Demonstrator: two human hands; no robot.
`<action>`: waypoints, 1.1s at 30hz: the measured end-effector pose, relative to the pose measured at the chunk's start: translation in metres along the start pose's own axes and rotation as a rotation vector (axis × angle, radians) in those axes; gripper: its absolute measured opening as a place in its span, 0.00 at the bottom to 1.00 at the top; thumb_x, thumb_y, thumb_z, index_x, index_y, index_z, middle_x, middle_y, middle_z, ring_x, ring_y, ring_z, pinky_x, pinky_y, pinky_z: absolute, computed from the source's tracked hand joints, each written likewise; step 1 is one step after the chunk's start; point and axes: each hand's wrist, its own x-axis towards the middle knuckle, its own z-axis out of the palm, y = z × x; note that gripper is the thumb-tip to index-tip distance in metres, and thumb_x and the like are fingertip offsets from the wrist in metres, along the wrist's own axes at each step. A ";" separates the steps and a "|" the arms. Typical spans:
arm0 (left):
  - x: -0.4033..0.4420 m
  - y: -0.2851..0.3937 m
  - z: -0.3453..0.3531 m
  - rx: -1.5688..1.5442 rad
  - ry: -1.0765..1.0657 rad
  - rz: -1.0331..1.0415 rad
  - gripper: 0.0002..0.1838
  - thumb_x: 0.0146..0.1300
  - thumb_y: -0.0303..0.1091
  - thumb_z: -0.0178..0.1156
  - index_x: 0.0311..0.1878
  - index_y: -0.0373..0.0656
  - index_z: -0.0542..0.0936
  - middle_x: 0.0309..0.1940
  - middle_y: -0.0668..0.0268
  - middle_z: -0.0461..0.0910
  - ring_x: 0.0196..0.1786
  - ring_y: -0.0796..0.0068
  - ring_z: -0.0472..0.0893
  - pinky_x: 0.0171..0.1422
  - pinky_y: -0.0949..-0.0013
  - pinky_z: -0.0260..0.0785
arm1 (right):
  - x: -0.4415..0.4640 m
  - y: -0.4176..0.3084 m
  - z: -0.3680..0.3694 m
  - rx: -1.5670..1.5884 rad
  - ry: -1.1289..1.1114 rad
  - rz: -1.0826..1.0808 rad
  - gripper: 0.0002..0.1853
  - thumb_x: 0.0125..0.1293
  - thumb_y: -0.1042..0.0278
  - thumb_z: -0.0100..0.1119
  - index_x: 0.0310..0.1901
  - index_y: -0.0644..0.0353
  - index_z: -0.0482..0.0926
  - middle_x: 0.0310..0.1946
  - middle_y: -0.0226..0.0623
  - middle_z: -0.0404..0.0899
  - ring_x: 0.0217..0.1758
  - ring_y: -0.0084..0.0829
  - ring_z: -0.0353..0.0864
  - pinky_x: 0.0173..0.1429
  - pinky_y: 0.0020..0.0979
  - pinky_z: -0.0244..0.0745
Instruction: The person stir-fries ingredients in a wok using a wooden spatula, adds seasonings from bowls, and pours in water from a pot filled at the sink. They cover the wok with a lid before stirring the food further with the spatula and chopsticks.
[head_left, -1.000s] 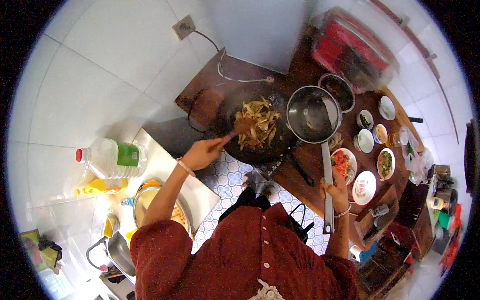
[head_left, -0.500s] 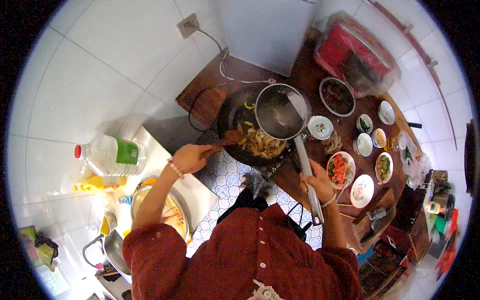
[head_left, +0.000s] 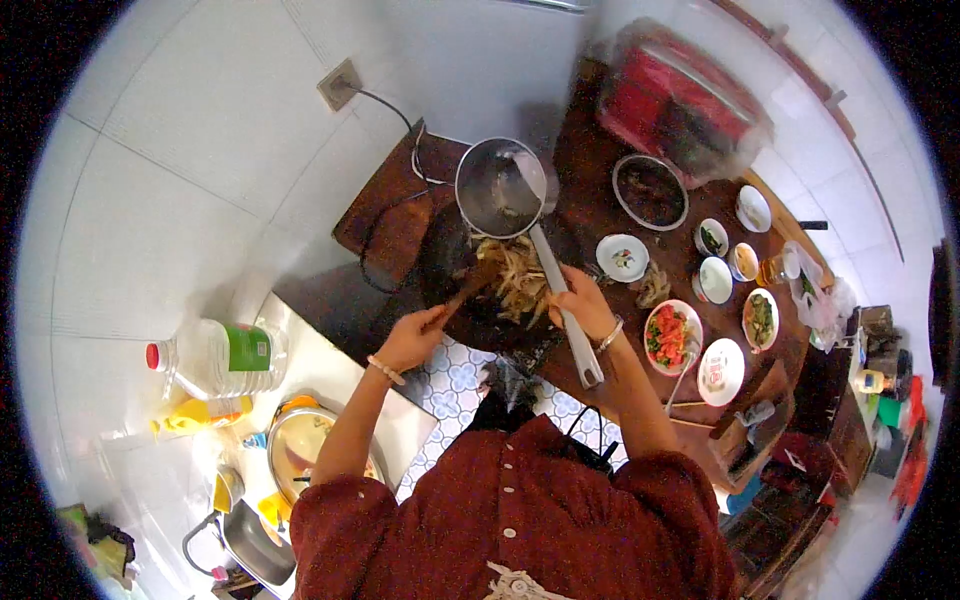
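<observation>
My left hand [head_left: 411, 338] is closed around the handle of a wooden spatula [head_left: 464, 295], whose blade sits among pale brown strips of food [head_left: 522, 285] in a dark wok [head_left: 440, 245]. My right hand [head_left: 585, 303] grips the long grey handle of a saucepan [head_left: 492, 195]. The saucepan hangs over the wok's far side and hides part of it. Its inside faces me, with some pale residue at the bottom; whether it holds liquid I cannot tell.
Right of the wok, a small white dish [head_left: 622, 258], a bowl of chopped red and green vegetables [head_left: 668, 335] and several other bowls crowd the wooden table. A red appliance under plastic [head_left: 685, 100] stands behind. On the left counter are a large bottle [head_left: 225, 357] and a round basin [head_left: 318, 410].
The saucepan has moved away from me and to the left, uncovering more food in the wok. My left hand and the spatula have shifted right. The whole view has shifted a little.
</observation>
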 end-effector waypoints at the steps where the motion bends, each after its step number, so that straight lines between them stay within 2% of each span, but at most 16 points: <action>1: 0.006 -0.004 -0.001 0.030 0.039 0.018 0.25 0.50 0.31 0.55 0.54 0.32 0.70 0.38 0.53 0.78 0.36 0.68 0.77 0.43 0.71 0.67 | 0.006 -0.004 -0.003 -0.081 0.023 0.003 0.24 0.53 0.69 0.51 0.52 0.72 0.63 0.21 0.34 0.70 0.18 0.23 0.70 0.24 0.25 0.65; 6: 0.042 -0.016 0.012 -0.143 0.120 -0.111 0.27 0.50 0.32 0.56 0.55 0.32 0.69 0.39 0.54 0.78 0.37 0.67 0.77 0.43 0.70 0.67 | 0.018 -0.003 -0.026 -0.335 0.129 -0.064 0.24 0.54 0.73 0.51 0.53 0.73 0.63 0.22 0.36 0.70 0.19 0.24 0.70 0.24 0.27 0.66; 9: 0.067 -0.008 0.029 -0.179 0.070 -0.235 0.25 0.53 0.27 0.54 0.58 0.37 0.68 0.35 0.63 0.76 0.35 0.78 0.74 0.40 0.75 0.66 | -0.002 -0.010 -0.041 -0.067 0.164 0.032 0.26 0.54 0.74 0.50 0.55 0.76 0.59 0.24 0.37 0.71 0.21 0.26 0.70 0.27 0.28 0.67; 12: 0.077 0.004 0.049 -0.332 -0.071 -0.241 0.25 0.53 0.28 0.55 0.57 0.36 0.69 0.28 0.68 0.74 0.28 0.79 0.72 0.33 0.74 0.65 | -0.027 -0.024 -0.044 -0.145 0.206 -0.023 0.26 0.54 0.74 0.50 0.55 0.75 0.60 0.23 0.35 0.70 0.19 0.24 0.69 0.26 0.27 0.66; 14: 0.080 0.000 0.060 -0.055 -0.061 0.006 0.26 0.50 0.33 0.56 0.53 0.33 0.70 0.37 0.51 0.79 0.37 0.62 0.79 0.42 0.66 0.68 | -0.044 -0.021 -0.050 -0.097 0.171 -0.025 0.25 0.54 0.74 0.50 0.54 0.72 0.61 0.24 0.35 0.71 0.18 0.23 0.69 0.24 0.25 0.65; 15: 0.069 0.007 0.059 0.048 -0.156 0.057 0.25 0.50 0.33 0.55 0.54 0.39 0.71 0.35 0.49 0.78 0.36 0.55 0.79 0.42 0.63 0.69 | -0.057 -0.020 -0.050 -0.116 0.228 -0.020 0.24 0.54 0.74 0.50 0.54 0.71 0.62 0.23 0.34 0.70 0.17 0.23 0.69 0.24 0.25 0.65; 16: 0.058 0.020 0.053 0.050 -0.158 0.056 0.25 0.50 0.33 0.55 0.54 0.39 0.71 0.35 0.49 0.78 0.36 0.55 0.79 0.42 0.63 0.69 | -0.064 -0.020 -0.053 -0.136 0.282 -0.017 0.24 0.53 0.74 0.50 0.53 0.69 0.63 0.22 0.33 0.70 0.17 0.23 0.69 0.23 0.24 0.64; 18: 0.037 0.046 0.035 0.403 -0.199 0.113 0.24 0.50 0.33 0.53 0.54 0.46 0.72 0.34 0.49 0.78 0.36 0.51 0.78 0.41 0.59 0.69 | -0.072 -0.016 -0.060 -0.217 0.251 -0.072 0.23 0.53 0.73 0.50 0.52 0.68 0.64 0.21 0.32 0.70 0.16 0.22 0.68 0.22 0.23 0.63; 19: 0.028 0.055 0.024 0.397 -0.235 0.044 0.25 0.49 0.33 0.52 0.55 0.53 0.72 0.35 0.49 0.77 0.38 0.49 0.76 0.43 0.57 0.69 | -0.084 -0.016 -0.059 -0.170 0.285 -0.019 0.23 0.53 0.73 0.51 0.52 0.68 0.64 0.21 0.32 0.69 0.16 0.22 0.68 0.22 0.23 0.63; 21: 0.009 0.052 -0.001 0.331 -0.208 0.136 0.25 0.49 0.33 0.52 0.55 0.52 0.72 0.34 0.49 0.77 0.37 0.49 0.76 0.41 0.57 0.69 | -0.111 -0.023 -0.055 -0.079 0.334 0.075 0.23 0.52 0.72 0.51 0.51 0.68 0.64 0.20 0.31 0.69 0.16 0.22 0.68 0.20 0.22 0.62; 25: -0.023 0.055 -0.059 0.395 -0.321 0.014 0.24 0.50 0.31 0.52 0.54 0.45 0.72 0.32 0.50 0.78 0.31 0.61 0.80 0.37 0.66 0.70 | -0.142 -0.011 -0.064 0.140 0.311 0.165 0.19 0.53 0.71 0.52 0.47 0.67 0.66 0.21 0.30 0.70 0.16 0.21 0.67 0.19 0.21 0.61; 26: -0.031 0.050 -0.068 0.437 -0.405 0.017 0.23 0.51 0.31 0.53 0.54 0.45 0.73 0.31 0.50 0.78 0.28 0.65 0.78 0.36 0.67 0.69 | -0.155 -0.008 -0.058 0.032 0.377 0.205 0.17 0.53 0.71 0.53 0.45 0.65 0.66 0.22 0.30 0.70 0.16 0.20 0.66 0.18 0.21 0.60; 28: -0.038 0.073 -0.065 0.494 -0.460 -0.131 0.23 0.50 0.30 0.55 0.54 0.45 0.73 0.29 0.57 0.80 0.27 0.77 0.75 0.35 0.69 0.68 | -0.164 -0.003 -0.058 0.295 0.357 0.151 0.16 0.54 0.71 0.54 0.44 0.64 0.67 0.22 0.30 0.69 0.16 0.20 0.66 0.18 0.22 0.60; 30: -0.035 0.049 -0.056 0.298 -0.616 -0.206 0.25 0.51 0.28 0.56 0.56 0.42 0.72 0.29 0.69 0.77 0.30 0.81 0.71 0.37 0.73 0.67 | -0.177 0.010 -0.059 0.252 0.310 0.184 0.15 0.54 0.72 0.53 0.44 0.64 0.67 0.21 0.29 0.69 0.17 0.20 0.67 0.18 0.22 0.61; 31: -0.032 0.016 -0.045 0.158 -0.623 -0.239 0.26 0.51 0.27 0.56 0.57 0.39 0.70 0.28 0.68 0.75 0.32 0.81 0.71 0.38 0.75 0.66 | -0.177 0.017 -0.052 0.302 0.305 0.171 0.16 0.54 0.71 0.54 0.45 0.64 0.67 0.22 0.30 0.69 0.17 0.21 0.67 0.18 0.22 0.61; 33: -0.033 0.017 -0.003 -0.029 -0.470 -0.291 0.26 0.53 0.25 0.56 0.58 0.36 0.68 0.28 0.70 0.74 0.26 0.82 0.70 0.31 0.76 0.65 | -0.189 0.029 -0.048 0.451 0.323 0.074 0.20 0.52 0.69 0.56 0.46 0.64 0.66 0.23 0.32 0.69 0.18 0.22 0.68 0.18 0.22 0.61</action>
